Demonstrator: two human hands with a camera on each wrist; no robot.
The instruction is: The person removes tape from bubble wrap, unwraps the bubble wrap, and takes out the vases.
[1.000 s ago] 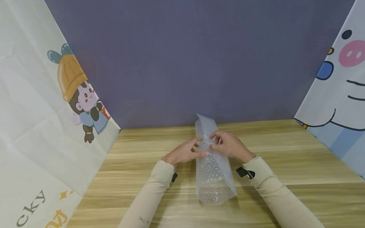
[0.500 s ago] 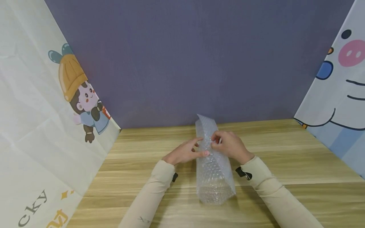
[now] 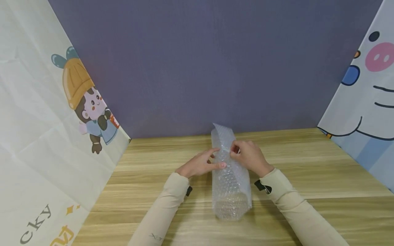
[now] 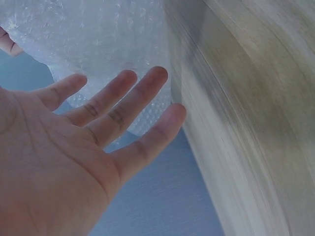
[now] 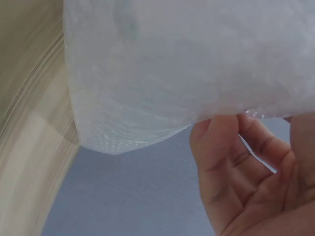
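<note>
A clear sheet of bubble wrap (image 3: 229,194) lies rolled into a tube on the wooden table (image 3: 147,164), its length running away from me. On its left side rests my left hand (image 3: 201,162); in the left wrist view its fingers (image 4: 133,105) are straight and spread against the wrap. My right hand (image 3: 250,157) pinches the loose overlapping edge on top between thumb and fingertips. From the right wrist, the curled fingers (image 5: 211,162) show at the wrap's edge, with a thin pale strip (image 5: 260,158) crossing by them. What lies inside the roll is hard to see.
Behind the table rises a dark purple-grey panel (image 3: 212,68), close to the roll's far end. White sheets with cartoon prints stand at the left (image 3: 34,112) and right (image 3: 363,109). A black strap piece (image 3: 263,187) hangs at the right cuff.
My right thumb and fingers have come together on the wrap's loose edge. The near right corner of the wrap has drawn in leftward. The left hand has stayed in place.
</note>
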